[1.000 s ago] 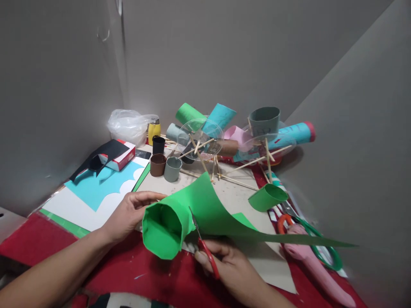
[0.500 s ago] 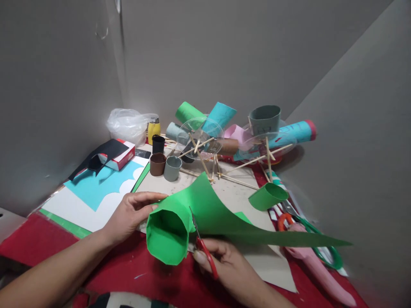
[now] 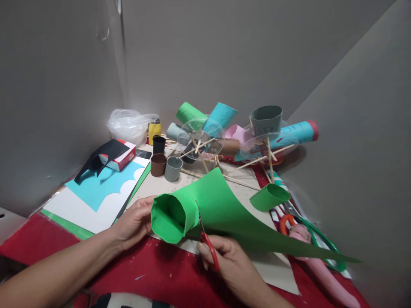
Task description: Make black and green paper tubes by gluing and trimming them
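A green paper sheet (image 3: 231, 214) is rolled at its left end into a many-sided tube, whose opening faces me. My left hand (image 3: 136, 220) holds the left side of this tube, with its fingertips hidden behind the paper. In my right hand (image 3: 224, 256) are red-handled scissors (image 3: 210, 250), fingers closed round the handles. Their blades point up and lie against the green paper just right of the tube. From there the loose part of the sheet stretches far to the right and narrows to a point.
Behind stand small brown (image 3: 158, 165), grey (image 3: 173, 169) and black paper cups. A stick frame (image 3: 269, 160) carries clear discs and coloured tubes. Green-handled scissors (image 3: 321, 239) lie right, near a short green tube (image 3: 269, 197). Cut blue paper (image 3: 93, 188) and a red-white box (image 3: 123, 158) lie left.
The green tube has moved slightly up and right and turned, with my left hand following it. My right hand and the scissors have shifted a little right.
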Available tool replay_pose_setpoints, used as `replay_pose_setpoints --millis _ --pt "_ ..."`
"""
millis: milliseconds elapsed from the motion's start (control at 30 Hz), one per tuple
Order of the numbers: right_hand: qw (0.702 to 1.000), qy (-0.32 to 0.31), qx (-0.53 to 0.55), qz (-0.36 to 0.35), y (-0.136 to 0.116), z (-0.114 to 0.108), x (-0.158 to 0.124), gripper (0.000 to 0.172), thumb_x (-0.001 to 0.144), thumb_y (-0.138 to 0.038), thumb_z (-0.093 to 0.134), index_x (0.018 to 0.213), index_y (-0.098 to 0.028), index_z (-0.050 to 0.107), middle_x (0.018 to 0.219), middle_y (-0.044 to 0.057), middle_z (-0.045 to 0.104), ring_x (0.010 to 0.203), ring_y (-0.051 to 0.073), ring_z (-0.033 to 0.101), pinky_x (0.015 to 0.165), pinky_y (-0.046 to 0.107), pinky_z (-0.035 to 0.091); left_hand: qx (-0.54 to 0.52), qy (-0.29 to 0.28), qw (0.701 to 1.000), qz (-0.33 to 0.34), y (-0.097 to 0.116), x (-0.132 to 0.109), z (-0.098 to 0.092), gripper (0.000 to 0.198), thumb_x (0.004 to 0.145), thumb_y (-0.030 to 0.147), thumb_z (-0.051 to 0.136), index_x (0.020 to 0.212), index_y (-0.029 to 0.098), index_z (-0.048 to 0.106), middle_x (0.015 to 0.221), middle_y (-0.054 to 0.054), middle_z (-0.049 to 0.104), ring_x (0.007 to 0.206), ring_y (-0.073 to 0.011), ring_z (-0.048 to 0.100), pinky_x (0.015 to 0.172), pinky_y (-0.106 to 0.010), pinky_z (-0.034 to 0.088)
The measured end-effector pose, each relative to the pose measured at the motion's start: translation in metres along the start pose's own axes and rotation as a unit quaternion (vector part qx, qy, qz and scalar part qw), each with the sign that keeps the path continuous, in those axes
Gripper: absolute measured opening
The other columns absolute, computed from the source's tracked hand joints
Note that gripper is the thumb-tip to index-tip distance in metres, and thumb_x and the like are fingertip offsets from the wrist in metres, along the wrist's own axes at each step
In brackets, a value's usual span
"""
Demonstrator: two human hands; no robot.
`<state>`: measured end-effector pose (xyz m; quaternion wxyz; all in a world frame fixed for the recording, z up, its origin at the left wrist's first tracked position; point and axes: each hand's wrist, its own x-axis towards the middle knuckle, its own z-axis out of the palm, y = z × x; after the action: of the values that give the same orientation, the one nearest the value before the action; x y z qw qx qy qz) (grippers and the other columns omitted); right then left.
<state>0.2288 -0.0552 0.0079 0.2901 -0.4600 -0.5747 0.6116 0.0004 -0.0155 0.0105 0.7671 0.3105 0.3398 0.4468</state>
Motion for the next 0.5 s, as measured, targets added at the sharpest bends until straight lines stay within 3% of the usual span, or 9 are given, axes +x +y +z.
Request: replay_pose_setpoints --millis 167,367,500 --pt "1.000 -0.020 -0.006 -0.002 0.002 0.002 0.001 0.060 0.079 -0.074 0.055 0.055 -0.020 0.045 0.055 -0.003 0.042 0.055 0.011 0.034 0.054 0.025 0.031 -0.044 0.025 0.999 -0.009 0.000 0.001 0.004 0.018 0.068 0.023 0.082 0.078 0.014 0.070 0.074 -0.003 0.071 0.067 -0.0137 0.065 0.068 -0.024 0.052" --pt "0.999 -0.042 0.010 0.005 0.005 0.006 0.001 0.059 0.079 -0.073 0.055 0.057 -0.021 0.040 0.057 -0.004 0.041 0.057 0.012 0.034 0.056 0.025 0.031 -0.066 -0.026 0.997 -0.019 0.003 -0.002 0.016 0.022 0.070 0.024 0.081 0.090 0.016 0.076 0.086 -0.004 0.076 0.079 -0.0165 0.069 0.076 -0.024 0.054" --pt "0.998 -0.059 -0.003 0.013 0.000 0.004 -0.001 0.057 0.078 -0.073 0.056 0.058 -0.020 0.045 0.059 -0.003 0.043 0.058 0.012 0.036 0.056 0.024 0.032 -0.033 -0.012 0.999 -0.003 0.005 -0.003 0.015 0.028 0.066 0.027 0.082 0.090 0.015 0.076 0.086 -0.006 0.077 0.077 -0.0183 0.070 0.075 -0.026 0.054"
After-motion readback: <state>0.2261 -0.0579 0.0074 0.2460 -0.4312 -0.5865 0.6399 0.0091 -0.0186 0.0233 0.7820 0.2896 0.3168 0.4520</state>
